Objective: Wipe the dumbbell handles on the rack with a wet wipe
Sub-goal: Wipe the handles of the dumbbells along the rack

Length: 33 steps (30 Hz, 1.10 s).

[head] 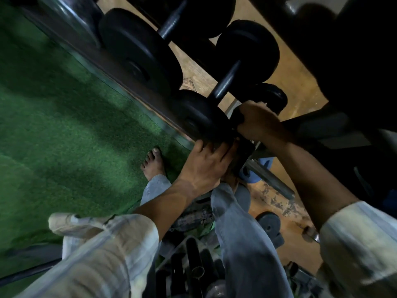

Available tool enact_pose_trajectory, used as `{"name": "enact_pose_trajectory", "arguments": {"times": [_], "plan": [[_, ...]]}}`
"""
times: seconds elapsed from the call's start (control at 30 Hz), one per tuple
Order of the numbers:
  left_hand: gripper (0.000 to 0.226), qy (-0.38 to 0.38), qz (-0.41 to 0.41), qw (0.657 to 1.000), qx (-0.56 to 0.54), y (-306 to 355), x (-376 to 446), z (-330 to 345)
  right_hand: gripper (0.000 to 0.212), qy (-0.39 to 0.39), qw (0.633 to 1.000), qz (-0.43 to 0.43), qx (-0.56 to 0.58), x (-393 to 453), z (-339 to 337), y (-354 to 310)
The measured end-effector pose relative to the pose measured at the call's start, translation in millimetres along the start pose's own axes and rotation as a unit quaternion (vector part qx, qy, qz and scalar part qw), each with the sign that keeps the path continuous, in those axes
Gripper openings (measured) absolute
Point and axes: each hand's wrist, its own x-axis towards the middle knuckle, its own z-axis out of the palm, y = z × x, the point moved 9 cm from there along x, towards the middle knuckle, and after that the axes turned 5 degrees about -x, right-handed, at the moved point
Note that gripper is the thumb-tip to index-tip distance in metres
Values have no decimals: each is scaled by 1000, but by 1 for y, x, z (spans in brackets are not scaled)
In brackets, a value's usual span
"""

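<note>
Dumbbell handle (225, 82) on rack (120, 76), right hand (257, 121) gripping nearest dumbbell, left hand (206, 166) below.

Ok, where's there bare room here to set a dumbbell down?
The green turf, left of the rack rail and ahead of the bare foot, shows bare. It is crowded around both hands, left and right, and among the clutter by the legs.
</note>
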Motion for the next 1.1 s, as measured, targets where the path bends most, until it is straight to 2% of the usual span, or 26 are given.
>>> {"name": "enact_pose_trajectory", "arguments": {"times": [0.03,0.07,0.17,0.23,0.33,0.43,0.53,0.67,0.77,0.87,1.0,1.1], "plan": [[76,5,-1,1000,-3,0,0,-1,41,-1,999,-1,35,-1,-2,4],[77,9,-5,1000,-7,0,1,-1,36,6,998,-8,65,-1,-4,8],[76,14,-42,998,-49,1,1,-7,6,86,977,-43,190,-5,-22,13],[64,27,-66,994,-86,4,3,-18,5,163,950,-68,257,-9,-40,10],[44,79,-65,991,-88,3,11,-45,13,226,911,-83,336,-13,-62,-7],[38,144,-84,982,-91,-18,14,-76,10,220,908,-134,330,-14,-67,-31],[32,209,-191,952,-116,-60,10,-99,15,205,929,-183,247,-14,-56,-46],[27,285,-372,858,-211,-117,4,-105,37,165,946,-188,206,-9,-39,-49],[25,331,-455,786,-258,-122,2,-100,47,148,957,-185,170,-6,-42,-53],[24,375,-540,687,-310,-116,-2,-88,37,104,976,-168,96,15,-43,-62],[27,408,-635,556,-347,-120,-2,-74,30,26,980,-198,5,48,-46,-90],[27,403,-698,474,-355,-126,-8,-61,36,-15,975,-221,-21,56,-53,-106]]}}
